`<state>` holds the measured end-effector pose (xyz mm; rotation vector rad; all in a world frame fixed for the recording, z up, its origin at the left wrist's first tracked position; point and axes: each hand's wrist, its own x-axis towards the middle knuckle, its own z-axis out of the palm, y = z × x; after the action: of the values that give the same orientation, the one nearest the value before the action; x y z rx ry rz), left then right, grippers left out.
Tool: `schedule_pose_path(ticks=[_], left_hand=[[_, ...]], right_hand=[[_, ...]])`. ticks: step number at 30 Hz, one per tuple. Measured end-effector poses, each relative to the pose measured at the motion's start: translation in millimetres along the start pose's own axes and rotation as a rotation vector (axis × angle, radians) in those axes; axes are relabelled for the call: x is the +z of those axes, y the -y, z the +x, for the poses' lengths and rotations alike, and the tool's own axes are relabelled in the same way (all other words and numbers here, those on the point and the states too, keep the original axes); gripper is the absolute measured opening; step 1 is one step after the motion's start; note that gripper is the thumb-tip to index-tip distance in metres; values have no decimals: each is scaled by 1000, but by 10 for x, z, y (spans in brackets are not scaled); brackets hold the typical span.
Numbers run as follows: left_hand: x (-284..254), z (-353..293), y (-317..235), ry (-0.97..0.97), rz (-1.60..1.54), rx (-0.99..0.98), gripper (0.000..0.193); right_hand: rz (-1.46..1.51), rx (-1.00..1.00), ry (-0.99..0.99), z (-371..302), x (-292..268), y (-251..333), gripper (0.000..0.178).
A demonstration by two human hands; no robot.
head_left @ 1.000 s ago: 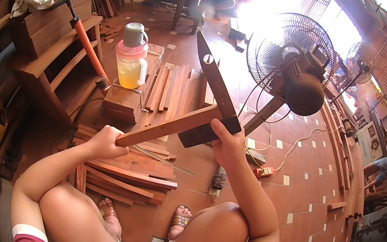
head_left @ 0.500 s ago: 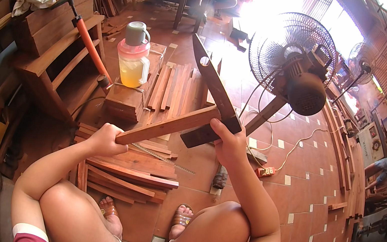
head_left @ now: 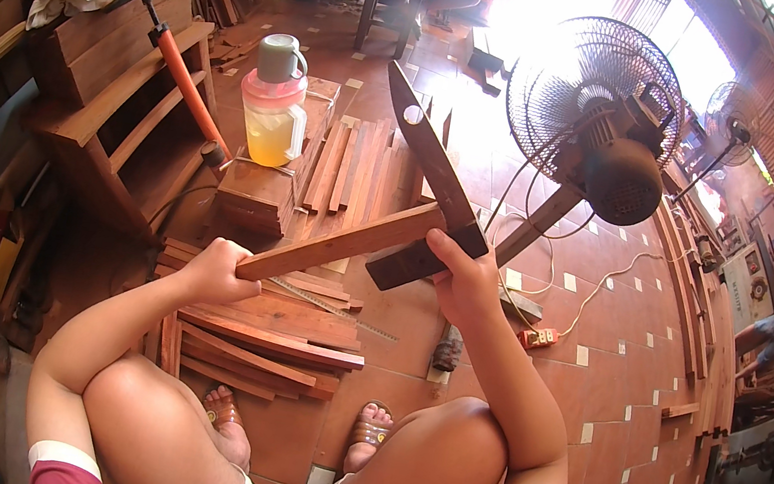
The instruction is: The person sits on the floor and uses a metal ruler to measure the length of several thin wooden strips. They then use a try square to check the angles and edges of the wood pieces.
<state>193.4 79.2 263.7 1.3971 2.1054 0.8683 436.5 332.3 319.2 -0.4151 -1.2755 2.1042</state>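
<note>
My left hand (head_left: 225, 272) is closed around the near left end of a reddish wooden strip (head_left: 346, 243), which slants up to the right in front of me. At the strip's far end, my right hand (head_left: 465, 273) grips a dark wooden try square (head_left: 433, 158). The square's long blade, with a round hole near its tip, points up and away to the left. Its short thick stock lies below the strip's end, and my thumb presses over the corner. Below the strip, loose wooden pieces (head_left: 269, 345) are piled on the floor near my feet, with a thin ruler (head_left: 317, 302) on them.
A jug of yellow liquid (head_left: 271, 122) with a cup on top stands on a wooden stack (head_left: 259, 189). A pedestal fan (head_left: 625, 178) is at the right. A power strip (head_left: 539, 338) and cord lie on the tiles. A wooden shelf unit (head_left: 114, 113) stands left. People are further off.
The view has shifted slightly, so the background sits a little further right. Both hands keep their hold on the strip and the try square, in nearly the same pose.
</note>
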Motion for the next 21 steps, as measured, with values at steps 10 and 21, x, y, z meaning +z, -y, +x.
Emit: schedule_pose_path(ticks=[10,21], left_hand=[[-38,-29,39,5,15,-7,26],[29,47,63,6,40,71,30]], right_hand=[[16,30,8,-21,57,22,35],[-161,-9,24,-21,-17,25,27]])
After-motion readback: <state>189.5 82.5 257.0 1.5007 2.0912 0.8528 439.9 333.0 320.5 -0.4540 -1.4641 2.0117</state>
